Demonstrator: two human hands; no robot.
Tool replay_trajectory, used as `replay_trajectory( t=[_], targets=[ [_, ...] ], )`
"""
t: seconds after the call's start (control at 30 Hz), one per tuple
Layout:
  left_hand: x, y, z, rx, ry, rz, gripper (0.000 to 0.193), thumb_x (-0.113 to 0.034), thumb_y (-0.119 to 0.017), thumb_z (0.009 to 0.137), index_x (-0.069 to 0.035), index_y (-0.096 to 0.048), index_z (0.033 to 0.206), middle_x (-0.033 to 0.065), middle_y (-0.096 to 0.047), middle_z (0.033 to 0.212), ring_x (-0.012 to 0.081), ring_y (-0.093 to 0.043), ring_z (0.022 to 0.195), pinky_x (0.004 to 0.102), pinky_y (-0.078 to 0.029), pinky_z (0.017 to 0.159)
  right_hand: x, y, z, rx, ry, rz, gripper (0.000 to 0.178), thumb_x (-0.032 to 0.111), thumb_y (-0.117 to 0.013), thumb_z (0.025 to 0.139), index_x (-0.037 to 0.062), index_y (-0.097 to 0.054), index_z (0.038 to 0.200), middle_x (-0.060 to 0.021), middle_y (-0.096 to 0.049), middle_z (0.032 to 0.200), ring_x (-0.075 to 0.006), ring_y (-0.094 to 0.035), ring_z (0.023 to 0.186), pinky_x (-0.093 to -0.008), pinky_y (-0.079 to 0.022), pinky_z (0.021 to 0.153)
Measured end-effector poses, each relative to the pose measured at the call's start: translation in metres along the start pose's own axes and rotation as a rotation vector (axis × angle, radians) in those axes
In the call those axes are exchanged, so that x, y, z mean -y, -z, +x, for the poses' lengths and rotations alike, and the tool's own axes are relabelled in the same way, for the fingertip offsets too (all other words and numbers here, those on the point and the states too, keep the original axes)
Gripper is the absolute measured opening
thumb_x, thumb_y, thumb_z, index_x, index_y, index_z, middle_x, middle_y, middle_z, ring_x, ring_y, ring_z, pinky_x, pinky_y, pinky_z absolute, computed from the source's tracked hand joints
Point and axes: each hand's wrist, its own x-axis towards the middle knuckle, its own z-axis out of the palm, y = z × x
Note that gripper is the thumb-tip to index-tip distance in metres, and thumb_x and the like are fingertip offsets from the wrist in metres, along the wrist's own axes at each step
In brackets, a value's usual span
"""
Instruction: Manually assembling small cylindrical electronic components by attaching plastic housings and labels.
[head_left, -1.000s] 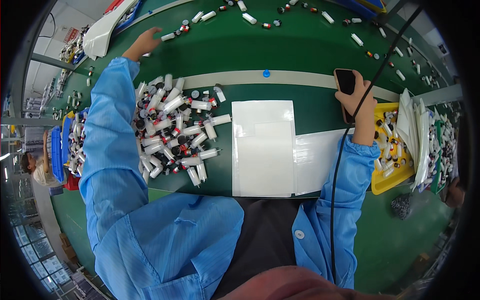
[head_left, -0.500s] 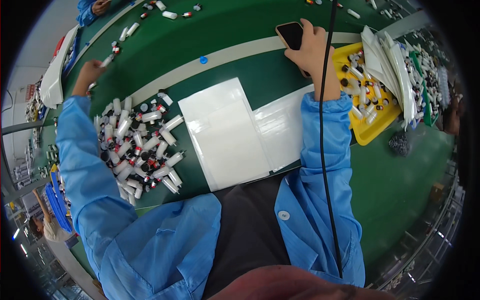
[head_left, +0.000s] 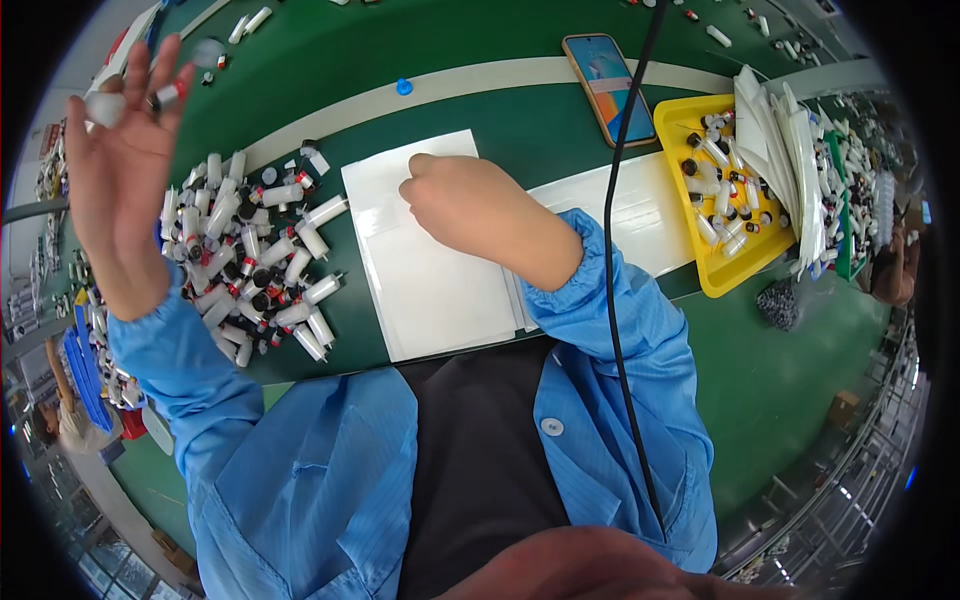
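Note:
At the far left, my left hand (head_left: 125, 185) is raised palm up with its fingers bent apart. Across its fingers lie small bottles, one with a whitish body (head_left: 105, 108) and one with a red-and-black cap (head_left: 170, 95), slightly blurred. Below and to the right of that hand spreads a heap of small white bottles (head_left: 270, 260). Over a white plastic bag (head_left: 430, 300) my right hand (head_left: 470, 205) is closed, fingers curled under; whatever is in them is hidden. A lit phone (head_left: 610, 90) lies beyond it, touched by neither hand.
To the right stands a yellow tray (head_left: 720, 280) of small bottles, with white bags (head_left: 775, 150) leaning on its far side. A black cable (head_left: 615, 250) hangs across the view. Scattered bottles (head_left: 250, 22) and a blue knob (head_left: 403, 87) are on the green bench.
My right hand has let go of the phone and come left over the white bag; the phone's screen has lit up. My left hand has drawn back and turned palm up with bottles.

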Motion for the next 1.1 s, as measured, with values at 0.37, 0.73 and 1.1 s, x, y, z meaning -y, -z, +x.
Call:
replay_trajectory(
  t=[0.37, 0.73, 1.1],
  targets=[
    [0.128, -0.039, 0.007, -0.199, 0.099, -0.381, 0.034, -0.036, -0.041, 0.11, -0.005, -0.049, 0.099, 0.0058, -0.052, 0.094, 0.0205, -0.053, 0.089, 0.0417, -0.047, 0.095, 0.012, 0.0, 0.001, -0.064, 0.014, -0.057, 0.013, 0.002, -0.063, 0.079, 0.001, -0.067, 0.09, -0.0137, -0.062, 0.089, -0.0332, -0.068, 0.086, -0.0424, -0.057, 0.071],
    [0.144, -0.009, 0.013, -0.244, 0.138, -0.503, 0.033, -0.033, -0.043, 0.109, -0.002, -0.052, 0.1, 0.0085, -0.053, 0.096, 0.0219, -0.051, 0.088, 0.0409, -0.045, 0.095, 0.008, -0.006, 0.004, -0.074, 0.087, -0.031, 0.014, 0.003, -0.064, 0.075, 0.0004, -0.064, 0.089, -0.0167, -0.064, 0.088, -0.0341, -0.067, 0.082, -0.0418, -0.057, 0.07],
    [0.148, -0.025, 0.024, -0.601, 0.136, -0.395, 0.042, -0.045, -0.04, 0.109, -0.01, -0.056, 0.091, 0.0052, -0.06, 0.08, 0.0198, -0.059, 0.07, 0.0385, -0.054, 0.071, 0.021, 0.007, 0.016, 0.054, -0.082, 0.016, 0.024, 0.005, -0.064, 0.075, 0.0002, -0.052, 0.095, -0.0204, -0.064, 0.082, -0.0393, -0.067, 0.075, -0.0478, -0.054, 0.069]
  ],
)
